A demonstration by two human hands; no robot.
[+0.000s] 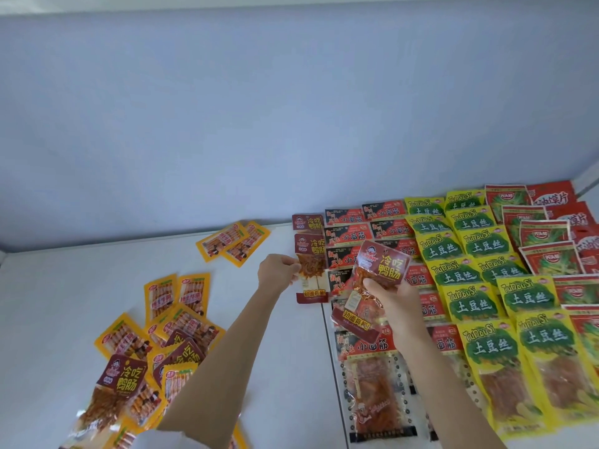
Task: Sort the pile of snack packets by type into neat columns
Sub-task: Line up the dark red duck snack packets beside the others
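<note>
My left hand [279,273] pinches the left edge of a dark-red duck-intestine packet [311,270] that lies on the white table below another of the same kind [307,222]. My right hand [393,298] holds a second dark-red packet [377,273] tilted in the air above the black-and-red noodle-snack columns [348,236]. To the right lie columns of yellow-green potato-shred packets [470,277] and red-green packets [547,257]. An unsorted pile [155,351] of yellow sausage packets and dark-red packets sits at the lower left.
Two yellow packets [231,243] lie apart near the back wall. The blue-grey wall [291,108] bounds the table at the back. Red packets with white lettering [557,199] fill the far right corner. A seam in the table [330,345] runs beside the noodle column.
</note>
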